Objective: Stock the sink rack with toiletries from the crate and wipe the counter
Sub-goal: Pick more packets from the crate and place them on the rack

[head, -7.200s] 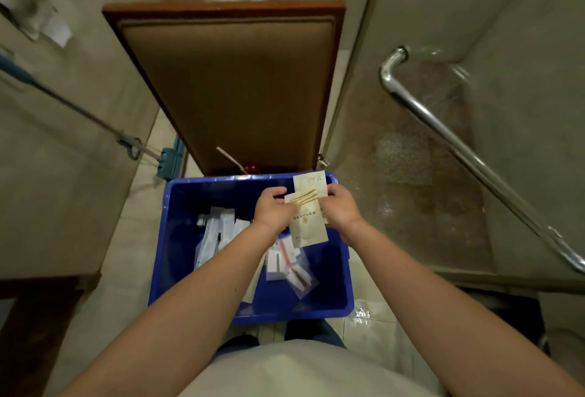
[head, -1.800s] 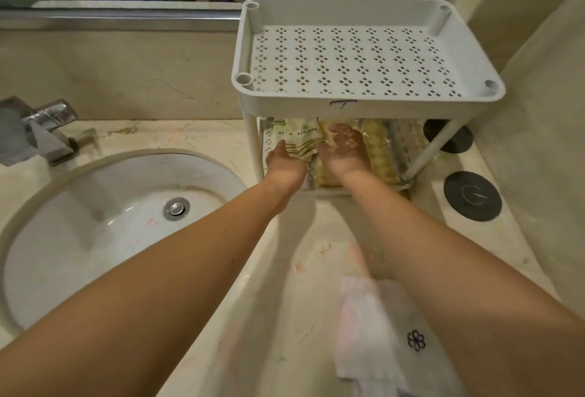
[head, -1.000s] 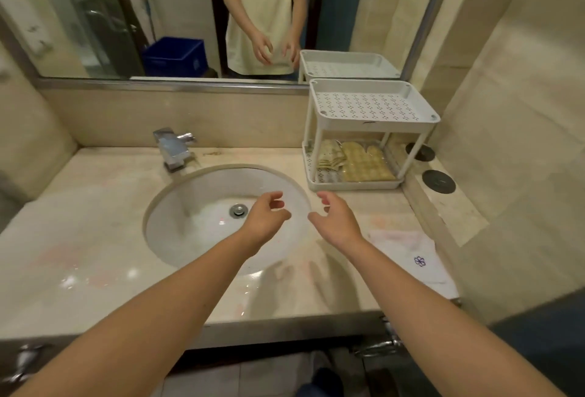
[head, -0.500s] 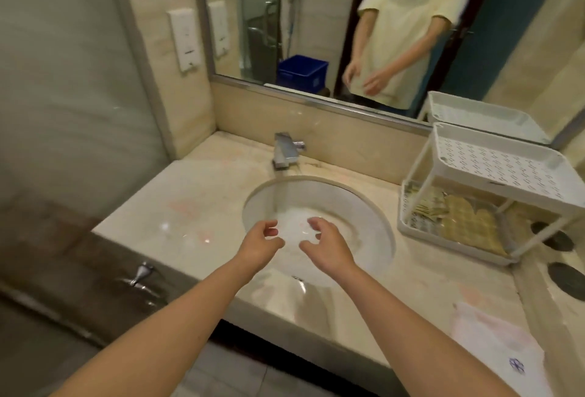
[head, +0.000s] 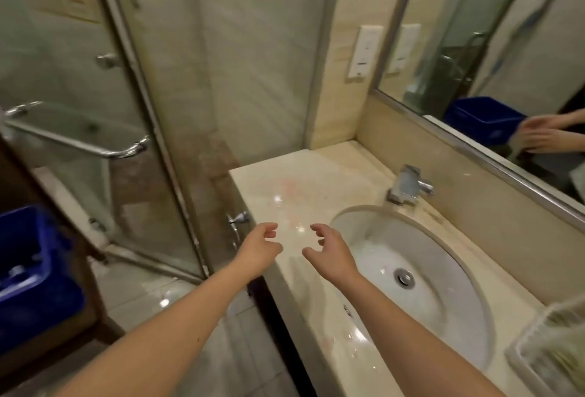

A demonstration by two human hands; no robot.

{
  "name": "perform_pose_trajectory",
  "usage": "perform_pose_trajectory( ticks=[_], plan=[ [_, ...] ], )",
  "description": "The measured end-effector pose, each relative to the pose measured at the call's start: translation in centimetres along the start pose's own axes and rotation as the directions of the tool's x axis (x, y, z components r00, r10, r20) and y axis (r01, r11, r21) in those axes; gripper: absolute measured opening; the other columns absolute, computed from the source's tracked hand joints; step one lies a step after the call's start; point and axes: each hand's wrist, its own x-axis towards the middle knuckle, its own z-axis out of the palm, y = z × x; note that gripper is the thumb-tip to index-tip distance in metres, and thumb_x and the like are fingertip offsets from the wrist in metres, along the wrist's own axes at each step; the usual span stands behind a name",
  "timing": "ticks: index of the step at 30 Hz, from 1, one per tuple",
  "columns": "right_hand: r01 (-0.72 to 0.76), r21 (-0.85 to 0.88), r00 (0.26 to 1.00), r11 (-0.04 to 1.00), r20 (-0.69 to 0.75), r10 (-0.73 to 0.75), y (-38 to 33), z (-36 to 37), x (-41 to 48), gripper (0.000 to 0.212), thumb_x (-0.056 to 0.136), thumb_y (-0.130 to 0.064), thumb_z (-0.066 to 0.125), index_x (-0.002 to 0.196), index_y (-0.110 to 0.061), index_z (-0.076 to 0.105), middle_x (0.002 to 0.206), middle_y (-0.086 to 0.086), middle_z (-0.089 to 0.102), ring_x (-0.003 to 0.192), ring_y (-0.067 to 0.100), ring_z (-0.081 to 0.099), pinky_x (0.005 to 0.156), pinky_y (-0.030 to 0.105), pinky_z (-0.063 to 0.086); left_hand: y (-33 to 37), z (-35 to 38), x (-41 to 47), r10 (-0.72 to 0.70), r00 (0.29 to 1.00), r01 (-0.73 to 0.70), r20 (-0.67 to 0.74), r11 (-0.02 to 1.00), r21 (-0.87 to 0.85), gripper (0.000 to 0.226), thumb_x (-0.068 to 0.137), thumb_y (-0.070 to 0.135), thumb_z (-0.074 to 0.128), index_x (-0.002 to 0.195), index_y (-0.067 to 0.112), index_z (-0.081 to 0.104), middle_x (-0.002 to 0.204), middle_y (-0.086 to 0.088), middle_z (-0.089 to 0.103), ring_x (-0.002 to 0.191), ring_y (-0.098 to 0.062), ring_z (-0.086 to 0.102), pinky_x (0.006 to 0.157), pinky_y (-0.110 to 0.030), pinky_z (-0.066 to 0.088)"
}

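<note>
My left hand [head: 258, 249] and my right hand [head: 332, 254] hover side by side over the front left edge of the marble counter [head: 285, 187], fingers loosely curled, holding nothing. The blue crate [head: 25, 270] stands at the far left edge of the view, on a dark wooden stand. A corner of the white sink rack [head: 550, 352] with yellowish packets on its lower shelf shows at the bottom right. The wiping cloth is out of view.
A white oval sink [head: 411, 276] with a chrome tap [head: 406, 187] lies right of my hands. A glass shower door [head: 126, 130] with a chrome handle [head: 79, 140] stands left of the counter. The mirror [head: 506, 57] runs along the back wall.
My view has swung left from the rack towards the shower door and crate. Both hands left the rack's lower shelf empty and moved left across the sink to the counter's edge.
</note>
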Motion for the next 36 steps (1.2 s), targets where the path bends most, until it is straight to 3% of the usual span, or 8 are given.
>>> perform_pose_trajectory(
  ticks=[6, 11, 14, 18, 21, 27, 36],
  plan=[
    [0.139, -0.024, 0.973, 0.990, 0.188, -0.132, -2.6, 3.3, 1.3, 0.056, 0.086, -0.023, 0.061, 0.140, -0.025, 0.044, 0.141, -0.002, 0.043, 0.123, 0.012, 0.050, 0.094, 0.028, 0.044, -2.7, -3.8, -2.7, -0.103, 0.974, 0.087, -0.202, 0.993, -0.086, 0.052, 0.085, 0.001, 0.061, 0.134, 0.014, 0.047, 0.124, -0.005, 0.053, 0.094, -0.014, 0.055, 0.076, -0.025, 0.043],
    [0.228, -0.029, 0.923, 0.973, 0.324, -0.207, -5.8, 6.9, 1.4, 0.063, 0.082, -0.022, 0.064, 0.142, -0.020, 0.044, 0.139, 0.002, 0.047, 0.124, 0.016, 0.051, 0.100, 0.030, 0.044, -5.2, -7.7, -4.5, -0.169, 0.927, 0.130, -0.335, 0.982, -0.137, 0.054, 0.083, 0.002, 0.066, 0.133, 0.014, 0.049, 0.126, -0.007, 0.055, 0.092, -0.012, 0.055, 0.079, -0.023, 0.042],
    [0.282, -0.036, 0.890, 0.959, 0.383, -0.247, -8.0, 9.5, 1.5, 0.066, 0.080, -0.025, 0.066, 0.142, -0.021, 0.045, 0.141, 0.002, 0.048, 0.123, 0.014, 0.052, 0.100, 0.028, 0.044, -6.4, -10.3, -5.6, -0.218, 0.892, 0.152, -0.395, 0.970, -0.191, 0.054, 0.082, 0.002, 0.065, 0.133, 0.013, 0.049, 0.127, -0.008, 0.056, 0.100, -0.017, 0.058, 0.085, -0.027, 0.046],
    [0.344, -0.041, 0.843, 0.938, 0.453, -0.289, -11.2, 13.1, 1.3, 0.065, 0.081, -0.025, 0.066, 0.142, -0.021, 0.044, 0.142, 0.002, 0.046, 0.124, 0.015, 0.051, 0.099, 0.028, 0.043, -7.9, -13.9, -7.1, -0.264, 0.862, 0.186, -0.433, 0.959, -0.214, 0.053, 0.086, 0.006, 0.061, 0.136, 0.017, 0.046, 0.127, 0.000, 0.053, 0.116, -0.018, 0.055, 0.094, -0.028, 0.043],
    [0.391, -0.040, 0.805, 0.920, 0.499, -0.321, -13.7, 16.1, 0.9, 0.067, 0.082, -0.024, 0.066, 0.144, -0.019, 0.042, 0.144, 0.003, 0.044, 0.127, 0.015, 0.048, 0.101, 0.027, 0.041, -9.5, -16.9, -8.0, -0.290, 0.836, 0.200, -0.466, 0.951, -0.234, 0.055, 0.085, 0.010, 0.064, 0.136, 0.020, 0.046, 0.130, 0.001, 0.054, 0.114, -0.015, 0.054, 0.092, -0.026, 0.042],
    [0.419, -0.025, 0.775, 0.908, 0.531, -0.343, -19.3, 23.1, -0.5, 0.068, 0.084, -0.023, 0.066, 0.147, -0.021, 0.038, 0.146, 0.002, 0.042, 0.128, 0.016, 0.048, 0.102, 0.030, 0.044, -13.6, -24.9, -9.3, -0.312, 0.822, 0.206, -0.476, 0.943, -0.262, 0.057, 0.086, 0.011, 0.066, 0.138, 0.022, 0.045, 0.134, 0.001, 0.053, 0.116, -0.014, 0.052, 0.102, -0.035, 0.045],
    [0.430, 0.010, 0.737, 0.903, 0.573, -0.358, -30.0, 36.4, -3.4, 0.071, 0.084, -0.024, 0.069, 0.147, -0.023, 0.036, 0.148, 0.001, 0.041, 0.129, 0.015, 0.048, 0.102, 0.034, 0.047, -20.5, -40.4, -11.3, -0.323, 0.780, 0.203, -0.536, 0.941, -0.272, 0.052, 0.089, 0.012, 0.064, 0.136, 0.022, 0.046, 0.129, 0.003, 0.054, 0.109, -0.012, 0.053, 0.081, -0.024, 0.043]
  ],
)
